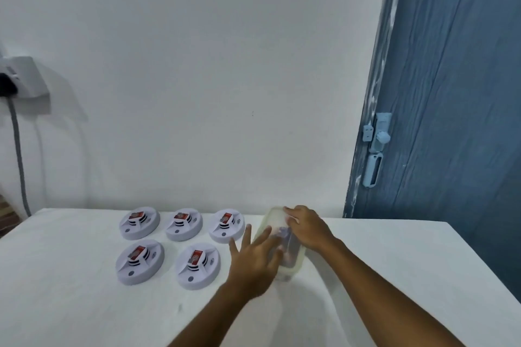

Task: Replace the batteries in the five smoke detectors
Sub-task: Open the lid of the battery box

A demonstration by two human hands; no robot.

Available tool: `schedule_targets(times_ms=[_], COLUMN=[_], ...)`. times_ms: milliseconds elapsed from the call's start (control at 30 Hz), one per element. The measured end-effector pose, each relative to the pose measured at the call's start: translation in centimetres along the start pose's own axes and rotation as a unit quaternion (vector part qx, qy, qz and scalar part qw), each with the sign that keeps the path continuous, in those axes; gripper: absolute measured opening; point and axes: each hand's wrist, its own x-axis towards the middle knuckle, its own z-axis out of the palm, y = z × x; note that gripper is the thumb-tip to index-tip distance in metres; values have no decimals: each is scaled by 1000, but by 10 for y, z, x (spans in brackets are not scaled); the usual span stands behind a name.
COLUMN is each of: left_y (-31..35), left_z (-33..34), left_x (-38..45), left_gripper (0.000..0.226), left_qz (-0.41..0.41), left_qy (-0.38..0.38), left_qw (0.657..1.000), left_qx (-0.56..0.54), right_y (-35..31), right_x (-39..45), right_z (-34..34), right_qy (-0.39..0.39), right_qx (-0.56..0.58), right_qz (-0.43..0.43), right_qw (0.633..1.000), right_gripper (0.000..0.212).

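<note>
Several white round smoke detectors lie on the white table (70, 276), three in a back row (183, 224) and two in front (140, 261), each showing a red battery on top. To their right stands a clear plastic container (275, 220) with a lid and blurred contents. My left hand (253, 259) lies with straight, spread fingers against the container's left side and lid. My right hand (306, 227) rests on the lid's far right part, fingers reaching over its back edge. Both hands are blurred.
A white wall rises behind the table. A blue door (451, 121) with a pale lock (379, 138) stands at the right. A wall socket (22, 79) with a grey cable hangs at the left.
</note>
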Motion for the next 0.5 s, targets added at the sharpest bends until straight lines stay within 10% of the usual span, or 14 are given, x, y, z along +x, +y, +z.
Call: schedule_targets(times_ms=[167,333,400,500], left_y=[-14,-9,-11,-16], left_z=[-14,-17,-13,-11], left_x=[38,62,62,64], left_gripper=[29,37,49,41], left_qz=[19,65,91,96], left_qy=[-41,-29,-20,-30], left_qw=[997,996,996,995], left_qx=[-70,-51,-14,-5], right_y=[8,0,-4,-13], right_x=[-54,-79,-87,-96], right_z=[4,12,16,21], right_qy=[92,190,226,151], right_qx=[-49,175,343,633], right_qz=[82,132,207,332], right_qw=[991,957,888,682], right_gripper=[51,46,41,27])
